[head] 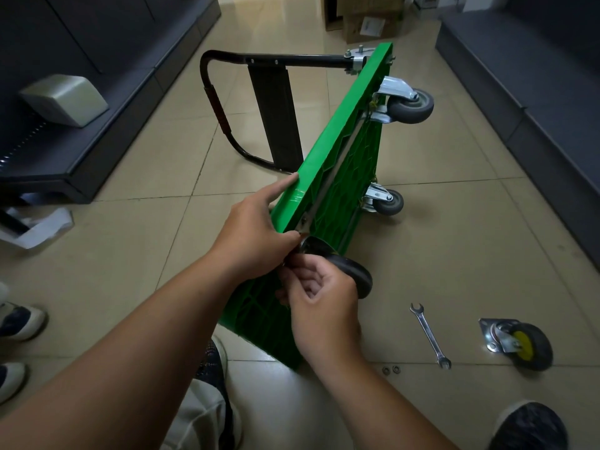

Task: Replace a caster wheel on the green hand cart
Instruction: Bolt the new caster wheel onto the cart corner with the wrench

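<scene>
The green hand cart [337,138] lies tipped on its long edge on the tiled floor, underside facing right, with its black folding handle [214,105] swung out to its left. At the cart's near corner sits a black-wheeled caster [354,274], and both hands are on it. The left hand [256,235] grips the deck's upper edge just above that caster, index finger straight along the rim and the other fingers wrapped over it. The right hand [321,293] has its fingers curled in tight against the caster's mounting plate, pinching at something small there. The piece itself is hidden behind the fingers. This looks like finger work on a fastener, though whether it is going on or coming off cannot be told. To do it well, the left hand should keep the plate flat against the deck so the holes stay lined up. Each nut should be started by fingertip so it does not cross-thread, and all of them left loose until every one is in, with the wrench used only at the end. Two more casters [410,103] remain mounted along the cart's far side. On the floor to the cart's right, near its nearest corner, lie two small nuts or washers [391,370], a combination wrench [430,336] and, beyond it, a loose caster with a yellow hub [516,344]. No writing can be read on the cart or tools. Beyond the cart's far end, a cardboard box [367,24] bears a white label too small to read.
</scene>
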A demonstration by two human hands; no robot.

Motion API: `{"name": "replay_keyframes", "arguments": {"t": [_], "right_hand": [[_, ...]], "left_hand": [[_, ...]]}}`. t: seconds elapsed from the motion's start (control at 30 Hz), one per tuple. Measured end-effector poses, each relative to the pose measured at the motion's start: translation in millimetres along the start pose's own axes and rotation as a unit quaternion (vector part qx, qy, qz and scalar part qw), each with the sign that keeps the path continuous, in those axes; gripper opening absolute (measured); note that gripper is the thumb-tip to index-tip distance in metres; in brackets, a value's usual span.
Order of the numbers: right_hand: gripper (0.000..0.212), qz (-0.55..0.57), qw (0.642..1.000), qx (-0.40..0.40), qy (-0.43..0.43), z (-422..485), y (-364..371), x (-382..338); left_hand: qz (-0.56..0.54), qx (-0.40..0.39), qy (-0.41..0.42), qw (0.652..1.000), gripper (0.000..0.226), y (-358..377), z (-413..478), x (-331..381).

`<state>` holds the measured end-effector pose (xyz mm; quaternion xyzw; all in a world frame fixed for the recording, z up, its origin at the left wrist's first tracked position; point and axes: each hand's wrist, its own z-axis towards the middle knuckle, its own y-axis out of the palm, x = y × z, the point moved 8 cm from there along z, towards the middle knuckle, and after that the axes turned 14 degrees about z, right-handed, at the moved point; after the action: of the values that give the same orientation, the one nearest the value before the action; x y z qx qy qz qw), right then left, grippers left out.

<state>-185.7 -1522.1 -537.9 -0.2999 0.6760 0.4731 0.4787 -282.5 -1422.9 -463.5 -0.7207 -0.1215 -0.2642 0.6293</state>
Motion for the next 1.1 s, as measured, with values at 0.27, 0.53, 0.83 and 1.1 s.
{"name": "replay_keyframes", "arguments": {"t": [0.27,0.53,0.83,1.1], "right_hand": [[0.011,0.009,1.0,0.019,0.001,-1,2,1],[0.06,-0.436,0.847,-0.122,-0.28,-65,-14,17],[0.049,-0.589,0.8,-0.104,-0.042,-51,-148,137],[0.059,-0.594,0.775,-0.127,0.174,-34,-238,225]], "left_hand": [[-0.013,0.003,-0.006,1.0,0.089,0,0,0],[0.064,0.012,0.014,0.998,0.088,-4,-6,9],[0.278,0.041,0.076,0.957,0.085,3,-17,23],[0.254,0.046,0.072,0.963,0.085,3,-17,22]]}}
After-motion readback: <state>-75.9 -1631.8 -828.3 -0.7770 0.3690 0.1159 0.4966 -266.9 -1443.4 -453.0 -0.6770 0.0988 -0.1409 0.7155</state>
